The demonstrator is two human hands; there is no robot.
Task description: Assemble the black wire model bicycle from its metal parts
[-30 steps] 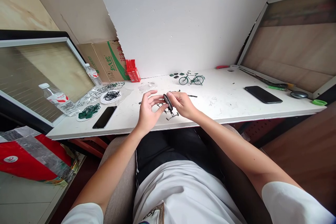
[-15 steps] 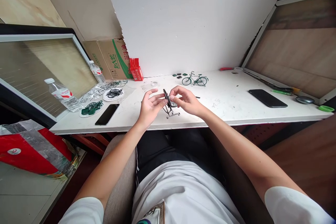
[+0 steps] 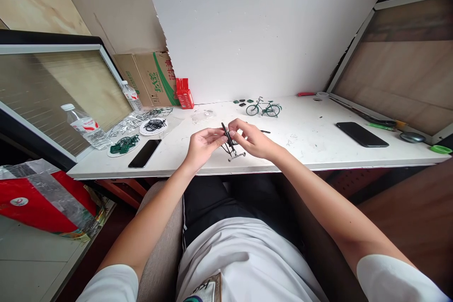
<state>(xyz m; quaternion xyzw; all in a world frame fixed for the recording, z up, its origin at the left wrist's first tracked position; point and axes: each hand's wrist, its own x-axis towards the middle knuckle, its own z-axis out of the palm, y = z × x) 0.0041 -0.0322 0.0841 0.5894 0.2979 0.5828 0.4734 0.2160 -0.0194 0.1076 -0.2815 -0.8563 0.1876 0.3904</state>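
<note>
Between my two hands a small black model bicycle (image 3: 231, 147) is held up just above the table's front part, its silver handlebar hanging toward me. My left hand (image 3: 205, 144) pinches it from the left with thumb and fingers. From the other side my right hand (image 3: 252, 138) closes on it near the wheel. Fingers hide much of its frame and wheels. Farther back stands a finished-looking green model bicycle (image 3: 264, 107), upright on the table, with several small dark pieces (image 3: 242, 102) beside it.
On the white table (image 3: 304, 137), plates of green parts (image 3: 123, 145) and black parts (image 3: 155, 125) lie left, near a phone (image 3: 144, 154) and water bottles (image 3: 87, 126). Another phone (image 3: 361, 134) and a dark oval object (image 3: 412, 137) lie right. A white board (image 3: 269, 33) stands behind.
The model bicycle has turned slightly, its wheel now seen more edge-on and its handlebar a bit lower and to the right. My left fingers, spread before, have closed in on it.
</note>
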